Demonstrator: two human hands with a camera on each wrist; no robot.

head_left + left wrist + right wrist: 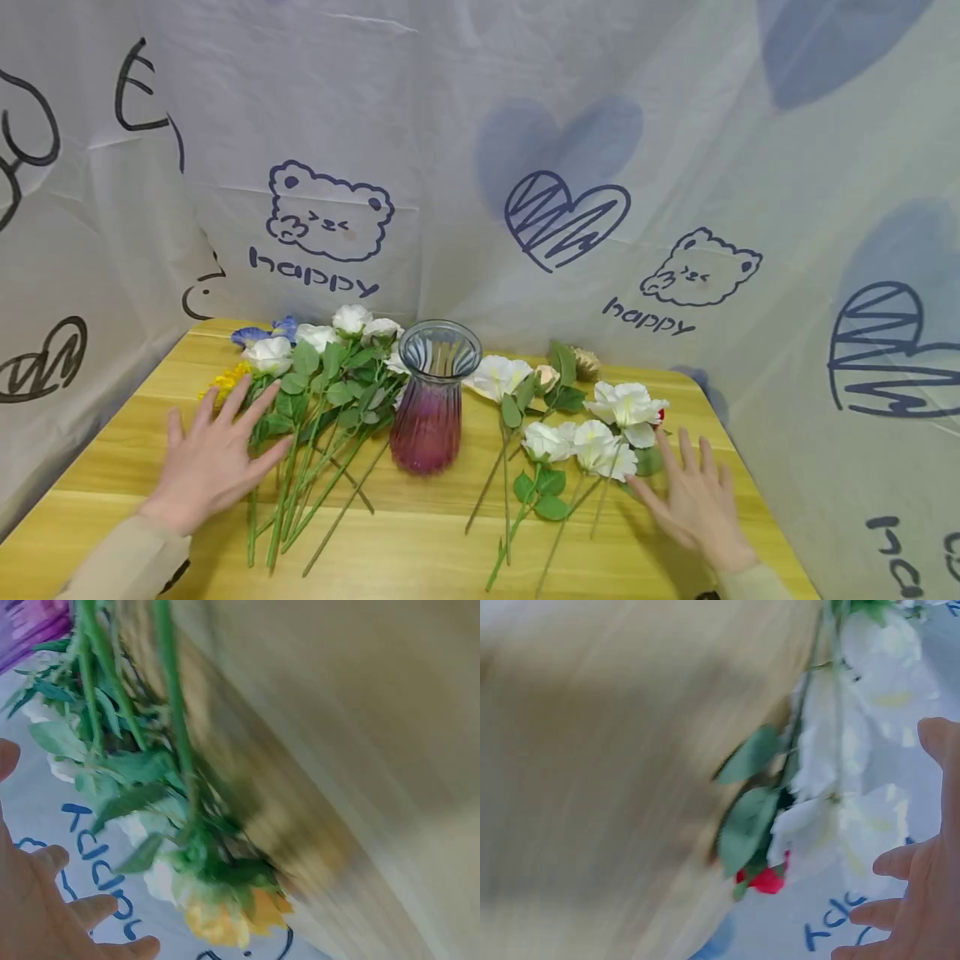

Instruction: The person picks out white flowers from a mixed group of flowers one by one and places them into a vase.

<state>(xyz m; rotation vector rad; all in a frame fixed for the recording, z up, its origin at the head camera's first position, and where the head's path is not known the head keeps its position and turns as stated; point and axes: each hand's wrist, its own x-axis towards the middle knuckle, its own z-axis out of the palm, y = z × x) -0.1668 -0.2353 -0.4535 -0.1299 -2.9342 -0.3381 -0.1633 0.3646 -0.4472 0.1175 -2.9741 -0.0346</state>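
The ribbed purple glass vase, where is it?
Head view: the vase stands midway across the yellow wooden table, between white roses at left and ruffled white blooms at right.

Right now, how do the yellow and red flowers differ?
The yellow flower lies left of the vase, near the left hand; the red flower lies right, near the right hand. The yellow flower shows more; white petals partly hide the red flower. Both lie on the table.
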